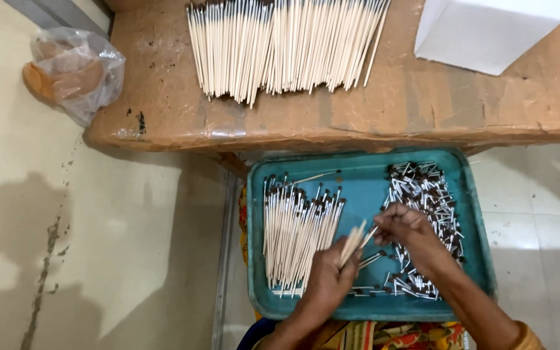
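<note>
Looking down from the head camera, a teal tray (pixel 481 227) is seen resting low, just in front of a brown table (pixel 422 104) covered in worn paper. On the table a wide row of pale sticks (pixel 286 45) is laid side by side, their long axes running away from the viewer, and a white box (pixel 487 29) sits at the far right corner. A clear plastic bag (pixel 76 71) with something brownish inside lies on the cream floor (pixel 98 246) beside the table's left end.

Inside the tray, a bundle of dark-tipped sticks (pixel 296 236) is piled on the left, with the dark tips toward the table and the long axes running nearly straight up the picture. On the right a heap of short tubes (pixel 426 201), silver with dark ends, lies jumbled in every direction.

The left hand (pixel 328 279) is closed around a small bunch of plain sticks (pixel 352 243), which are gripped near their lower ends and point up and to the right, tilted toward the other hand. The right hand (pixel 403 227) is held over the heap of tubes with its fingers curled together at the tips of those sticks; whether a tube is pinched between them cannot be told. The two hands are close together above the middle of the tray.
</note>
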